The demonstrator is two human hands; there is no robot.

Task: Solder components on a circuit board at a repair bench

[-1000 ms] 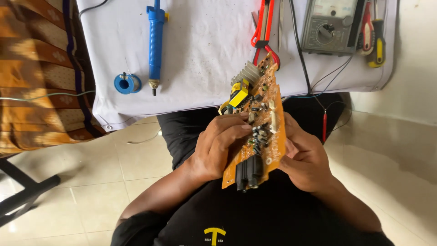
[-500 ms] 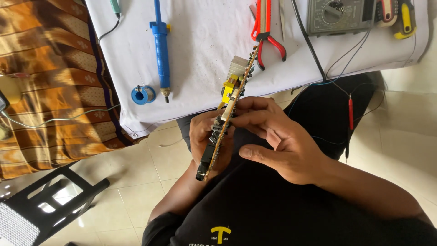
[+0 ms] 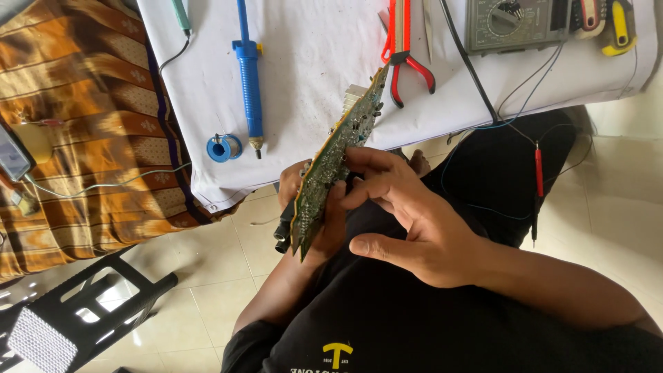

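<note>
A long circuit board [image 3: 336, 157] is held tilted over my lap, its green soldered underside turned toward me and its component side facing away. My left hand [image 3: 312, 220] grips it from behind and below, mostly hidden by the board. My right hand [image 3: 407, 215] rests its fingertips on the board's near face and edge, thumb stretched out below. A black connector sticks out at the board's lower end.
On the white cloth-covered table [image 3: 311, 62] lie a blue desoldering pump [image 3: 249, 72], a blue solder spool [image 3: 224, 148], red-handled pliers [image 3: 402, 48] and a multimeter [image 3: 514, 24]. A red probe [image 3: 539, 173] hangs by my knee. A patterned orange fabric [image 3: 83, 131] and a black stool [image 3: 83, 311] sit at left.
The board has been turned from its orange component side facing me to its green underside. My right hand moved onto the board's near face. The view shifted right.
</note>
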